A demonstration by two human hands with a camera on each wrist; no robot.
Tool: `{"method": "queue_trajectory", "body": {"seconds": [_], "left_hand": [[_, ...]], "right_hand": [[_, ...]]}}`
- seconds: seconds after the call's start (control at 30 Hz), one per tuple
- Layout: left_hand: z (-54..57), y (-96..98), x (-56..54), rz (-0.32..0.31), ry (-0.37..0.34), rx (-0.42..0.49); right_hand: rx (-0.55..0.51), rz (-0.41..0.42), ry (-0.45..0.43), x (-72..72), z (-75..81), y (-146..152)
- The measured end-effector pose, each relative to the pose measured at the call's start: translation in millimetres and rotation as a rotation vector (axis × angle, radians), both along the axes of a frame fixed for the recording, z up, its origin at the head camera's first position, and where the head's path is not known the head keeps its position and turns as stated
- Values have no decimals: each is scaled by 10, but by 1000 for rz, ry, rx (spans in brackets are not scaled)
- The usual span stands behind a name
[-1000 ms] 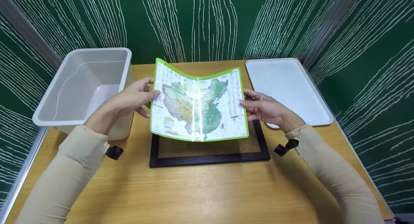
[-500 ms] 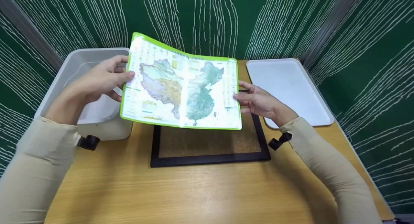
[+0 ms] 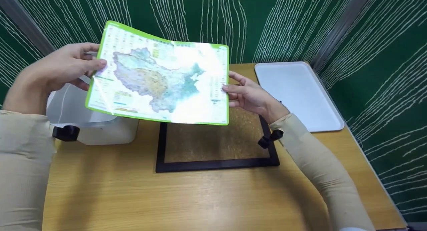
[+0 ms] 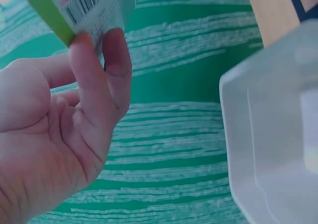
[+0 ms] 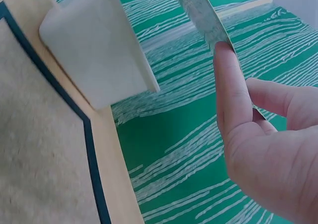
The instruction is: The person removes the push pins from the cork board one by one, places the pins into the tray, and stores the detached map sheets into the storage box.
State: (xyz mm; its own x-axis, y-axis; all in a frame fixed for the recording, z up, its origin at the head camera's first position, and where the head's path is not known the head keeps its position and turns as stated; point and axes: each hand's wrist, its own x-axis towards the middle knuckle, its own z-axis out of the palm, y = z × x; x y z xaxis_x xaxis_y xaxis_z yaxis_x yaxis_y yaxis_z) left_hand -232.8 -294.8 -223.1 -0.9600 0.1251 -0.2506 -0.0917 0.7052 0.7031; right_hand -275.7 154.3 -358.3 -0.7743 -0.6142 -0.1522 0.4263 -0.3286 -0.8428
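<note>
A glossy map [image 3: 143, 74] with a green border and a slight bend down its middle is held up in the air, tilted, in the head view. My left hand [image 3: 60, 66] pinches its left edge, thumb on the printed face. At the opposite edge my right hand [image 3: 250, 94] pinches it between thumb and fingers. The left wrist view shows the back of the map [image 4: 107, 15], where a barcode is printed. Seen almost edge-on in the right wrist view, the map [image 5: 201, 15] sits between thumb and fingertips. Beneath it lies a dark-framed board [image 3: 217, 165] with a brown speckled surface.
A deep white bin [image 3: 113, 132] stands at the left, partly covered by the map and left hand. On the right lies a shallow white tray [image 3: 297, 94]. Green walls [image 3: 220, 11] with white streaks enclose the wooden table [image 3: 200, 201].
Both hands have lifted the map and carried it left, from over the framed board to partly over the white bin. Its left side has risen higher than its right.
</note>
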Motion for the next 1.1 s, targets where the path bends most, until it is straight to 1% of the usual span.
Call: {"method": "queue_trajectory", "body": {"seconds": [0.07, 0.2, 0.27, 0.37, 0.47, 0.63, 0.87, 0.97, 1.1], "left_hand": [[-10, -62, -13, 25, 4, -30], [-30, -182, -35, 82, 37, -100], [-48, -238, -40, 123, 52, -118], [-89, -318, -44, 171, 62, -116], [-142, -377, -44, 206, 71, -118], [-218, -448, -45, 229, 84, -134], [-300, -498, -97, 242, 82, -174], [-330, -524, -100, 271, 101, -195], [-356, -554, -110, 319, 133, -229]], "right_hand": [[-27, 0, -2, -6, 8, -81], [-91, -1, -16, -24, 16, -230], [-111, -1, -21, -33, 19, -292], [-133, 6, -26, -49, 17, -367], [-145, 16, -24, -70, 16, -434], [-162, 13, -23, -89, 29, -541], [-205, 15, -29, -85, 65, -636], [-216, 20, -26, -78, 77, -685], [-203, 12, -21, -70, 88, -765]]}}
